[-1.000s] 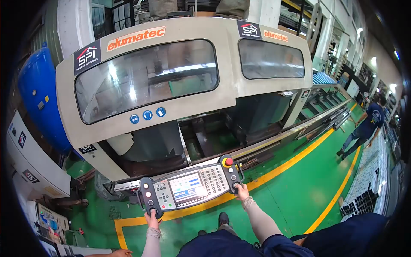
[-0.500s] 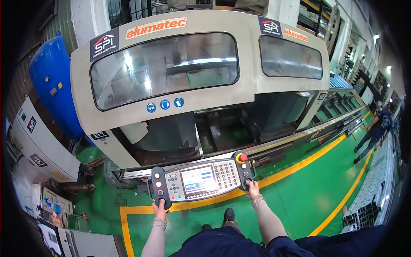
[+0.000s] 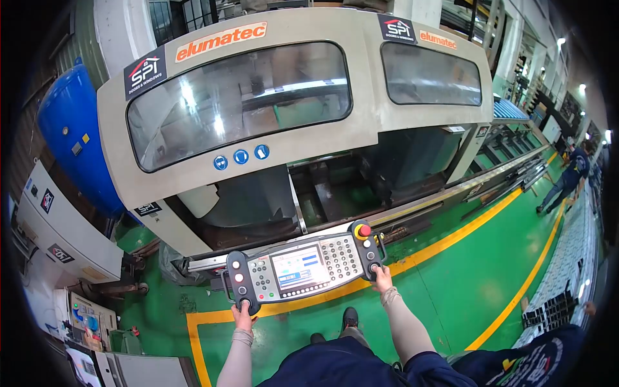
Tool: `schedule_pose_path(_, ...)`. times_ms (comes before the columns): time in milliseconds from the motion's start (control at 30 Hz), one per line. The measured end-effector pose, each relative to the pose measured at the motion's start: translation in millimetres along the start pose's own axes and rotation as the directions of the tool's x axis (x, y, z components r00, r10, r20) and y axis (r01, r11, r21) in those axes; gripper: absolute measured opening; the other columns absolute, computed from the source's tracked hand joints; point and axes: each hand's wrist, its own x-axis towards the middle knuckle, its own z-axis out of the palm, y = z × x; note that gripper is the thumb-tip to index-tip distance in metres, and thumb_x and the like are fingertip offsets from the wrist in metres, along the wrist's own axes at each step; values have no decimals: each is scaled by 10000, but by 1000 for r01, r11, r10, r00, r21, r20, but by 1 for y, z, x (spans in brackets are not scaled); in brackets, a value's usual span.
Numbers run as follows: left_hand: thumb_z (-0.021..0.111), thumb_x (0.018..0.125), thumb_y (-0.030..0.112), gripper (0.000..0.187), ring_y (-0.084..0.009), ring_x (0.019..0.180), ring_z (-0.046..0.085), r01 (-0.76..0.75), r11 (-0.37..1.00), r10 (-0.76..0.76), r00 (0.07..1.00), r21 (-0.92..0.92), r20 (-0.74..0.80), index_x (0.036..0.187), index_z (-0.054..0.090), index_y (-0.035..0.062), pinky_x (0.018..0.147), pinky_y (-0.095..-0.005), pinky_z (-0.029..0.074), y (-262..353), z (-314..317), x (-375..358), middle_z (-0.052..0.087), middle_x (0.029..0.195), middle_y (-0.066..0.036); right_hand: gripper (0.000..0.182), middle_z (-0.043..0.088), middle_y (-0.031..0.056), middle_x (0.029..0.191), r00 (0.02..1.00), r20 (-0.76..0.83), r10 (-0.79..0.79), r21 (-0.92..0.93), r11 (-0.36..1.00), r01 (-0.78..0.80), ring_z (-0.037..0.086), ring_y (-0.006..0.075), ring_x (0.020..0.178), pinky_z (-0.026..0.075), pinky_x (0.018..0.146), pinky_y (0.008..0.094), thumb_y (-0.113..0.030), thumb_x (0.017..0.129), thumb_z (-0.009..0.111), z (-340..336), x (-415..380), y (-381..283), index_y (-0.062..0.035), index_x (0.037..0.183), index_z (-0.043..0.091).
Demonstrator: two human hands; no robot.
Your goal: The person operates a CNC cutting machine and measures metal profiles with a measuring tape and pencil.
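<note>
A grey control panel (image 3: 264,291) with black end grips is in front of me, near the machine's lower edge. It carries a lit screen (image 3: 300,269), rows of round keys and a red emergency stop button (image 3: 364,231) on a yellow base. My left hand (image 3: 242,318) is closed on the lower end of the left grip, thumb at a round black button. My right hand (image 3: 382,278) is closed on the right grip, its thumb by a similar button. Fingers under the panel are hidden.
A large beige machine (image 3: 258,151) with two windows stands ahead. A blue tank (image 3: 74,138) and white cabinet (image 3: 61,226) are at left. Yellow lines (image 3: 445,242) mark the green floor (image 3: 412,322). One person (image 3: 570,174) walks at right; another's dark sleeve (image 3: 535,361) is close by.
My view has shifted slightly, so the machine sits a little left and higher. The dark sleeve at lower right shows more. The walking person has moved. Both hands remain on the panel.
</note>
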Motion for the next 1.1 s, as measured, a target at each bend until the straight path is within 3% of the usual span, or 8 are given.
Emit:
schedule_pose_path(333,607,889,425,507,-232,1082,554,13,1000,-13,1000,-6,-7,1260,379,164,731,-475,525,5,1,-4,510,1246,-58,677,583,140,1195,998,-33,-53,-23,998,52,644,331,877,517,762,538,-489,811,597,-1,9,10,-136,1344,373)
schedule_pose_path(633,618,889,396,493,-229,1061,544,16,999,-16,1000,-28,11,1244,365,167,750,-470,509,10,3,-10,518,1207,-69,677,581,142,1195,997,-39,-74,22,997,75,638,340,913,522,751,533,-483,807,610,0,15,14,-131,1335,375)
schedule_pose_path(733,625,886,398,490,-227,1055,545,22,999,-22,1000,-31,4,1232,370,164,746,-472,511,14,5,-13,524,1194,-69,691,602,132,1114,996,-71,-61,37,997,64,638,255,866,538,595,379,-446,794,635,0,11,11,-85,1332,396)
schedule_pose_path(933,630,884,397,480,-231,1049,551,11,998,-10,1000,-58,24,1217,376,162,758,-482,513,9,2,-9,526,1185,-73,673,604,128,1078,996,-53,-72,28,997,74,633,228,758,518,535,353,-435,797,624,0,10,10,-78,1322,400)
schedule_pose_path(1033,633,882,398,480,-231,1049,554,7,999,-6,1000,-54,17,1214,379,162,760,-485,514,10,3,-11,528,1183,-74,715,584,137,1189,998,-22,-50,-4,999,50,626,312,870,512,726,510,-504,795,610,-2,14,13,-134,1356,363)
schedule_pose_path(1100,635,881,400,479,-232,1050,554,12,999,-11,1000,-50,15,1211,381,162,756,-485,514,10,3,-10,530,1183,-73,720,579,135,1198,999,-22,-50,5,999,50,624,316,885,508,742,516,-502,794,610,-2,13,13,-135,1361,360)
